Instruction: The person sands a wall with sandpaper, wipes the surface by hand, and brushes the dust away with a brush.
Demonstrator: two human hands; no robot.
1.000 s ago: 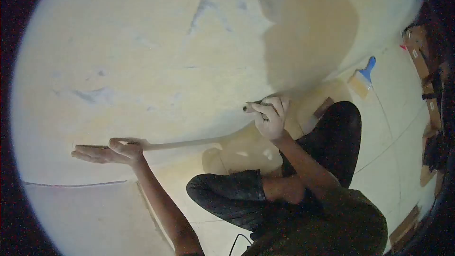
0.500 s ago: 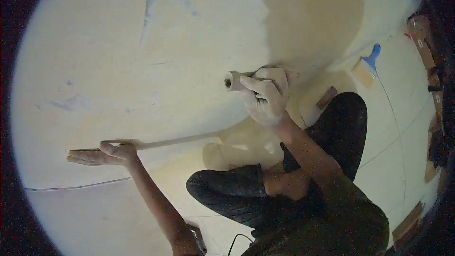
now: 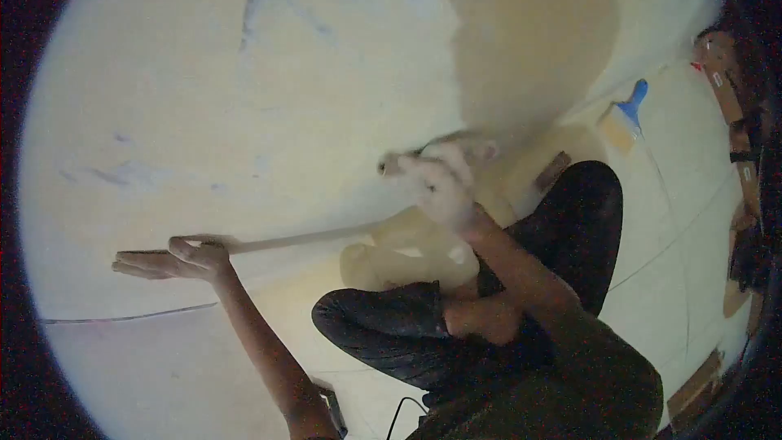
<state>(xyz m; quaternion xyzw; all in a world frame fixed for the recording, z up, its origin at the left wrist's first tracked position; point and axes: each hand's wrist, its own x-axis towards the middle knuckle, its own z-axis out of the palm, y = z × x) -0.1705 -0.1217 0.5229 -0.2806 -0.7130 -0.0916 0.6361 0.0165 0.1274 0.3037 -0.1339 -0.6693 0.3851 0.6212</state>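
My right hand, white with dust and blurred, is closed around a pale, dusty roll that looks like rolled-up sandpaper. The roll's hollow end points left, and it lies against or very close to the cream wall; contact is hard to make out. Over on the left, my left hand is stretched out with straight fingers, its edge at the wall just above the floor joint. Nothing shows in that hand. Bluish-grey smudges mark the wall's surface.
A blue-handled wide brush lies on the tiled floor at right. A small brown block sits beside my knee. Cardboard boxes line the far right. A dark object with a cable is near the bottom.
My right hand has moved slightly down and left along the wall with the roll and is now blurred. My left hand keeps its pose. The whole view has shifted a little.
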